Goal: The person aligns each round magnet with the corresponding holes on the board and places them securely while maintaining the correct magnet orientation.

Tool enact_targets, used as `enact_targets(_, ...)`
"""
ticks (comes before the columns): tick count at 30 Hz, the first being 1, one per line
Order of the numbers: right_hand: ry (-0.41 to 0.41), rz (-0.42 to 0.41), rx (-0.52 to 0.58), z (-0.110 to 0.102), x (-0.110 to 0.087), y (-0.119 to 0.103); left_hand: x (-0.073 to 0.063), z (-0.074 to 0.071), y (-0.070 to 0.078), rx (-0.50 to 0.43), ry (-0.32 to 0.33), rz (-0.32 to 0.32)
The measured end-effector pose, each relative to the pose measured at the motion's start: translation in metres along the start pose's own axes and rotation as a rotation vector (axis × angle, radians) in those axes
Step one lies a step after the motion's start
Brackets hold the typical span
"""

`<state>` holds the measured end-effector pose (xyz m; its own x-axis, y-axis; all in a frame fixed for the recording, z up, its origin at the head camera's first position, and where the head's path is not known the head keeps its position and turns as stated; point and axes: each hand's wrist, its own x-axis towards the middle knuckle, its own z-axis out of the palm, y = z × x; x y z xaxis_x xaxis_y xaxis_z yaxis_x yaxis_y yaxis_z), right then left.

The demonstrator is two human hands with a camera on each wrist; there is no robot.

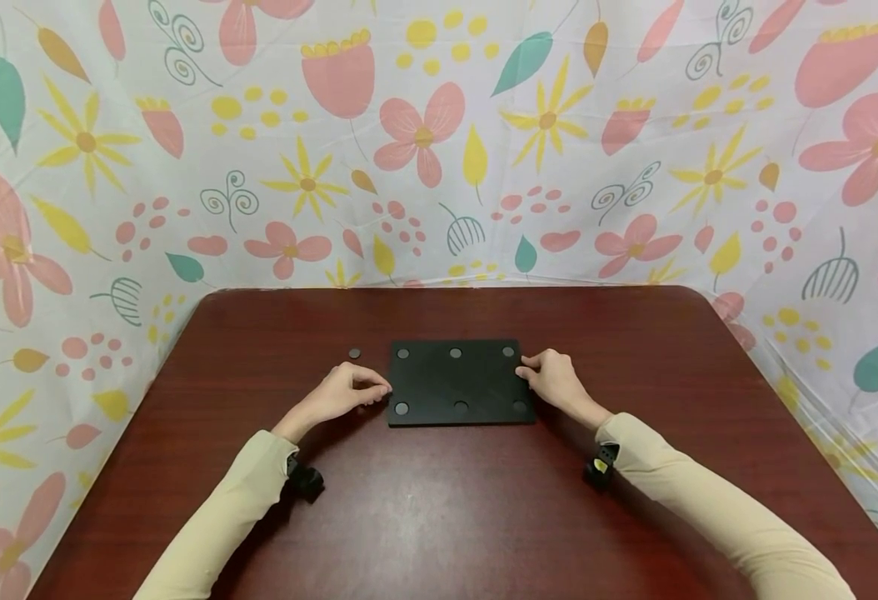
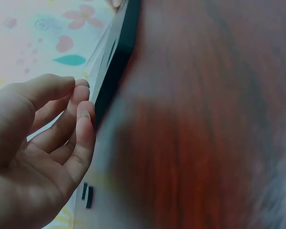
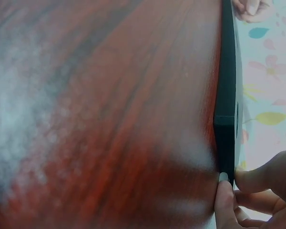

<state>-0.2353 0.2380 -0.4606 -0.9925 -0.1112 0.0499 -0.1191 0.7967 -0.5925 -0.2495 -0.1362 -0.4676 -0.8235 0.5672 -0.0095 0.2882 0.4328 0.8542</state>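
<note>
One black board (image 1: pixel 454 382), six round spots (image 1: pixel 402 408) | left hand (image 1: pixel 343 390) at left edge, grip unclear | right hand (image 1: pixel 556 380) pinching right edge

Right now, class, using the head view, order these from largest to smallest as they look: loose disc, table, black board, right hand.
1. Table
2. Black board
3. Right hand
4. Loose disc

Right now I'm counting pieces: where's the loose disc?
In the head view, the loose disc lies on the table, left of the black board, beyond the left hand.
</note>
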Motion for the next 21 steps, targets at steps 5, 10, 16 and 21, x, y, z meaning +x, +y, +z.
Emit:
enact_targets(5,-0.003,0.005,-0.006,0.000,0.000,0.000,-0.003,-0.010,-0.004,-0.007,0.052,-0.005)
enact_targets(10,-0.001,0.009,-0.016,0.001,0.000,0.000,-0.006,-0.017,-0.008,0.028,0.098,-0.048)
enact_targets(16,0.044,-0.047,-0.010,-0.001,-0.002,-0.003,-0.009,-0.021,-0.011,0.053,0.177,-0.111)
enact_targets(21,0.042,-0.052,0.002,-0.001,-0.003,-0.003,-0.010,-0.021,-0.012,0.084,0.256,-0.197)
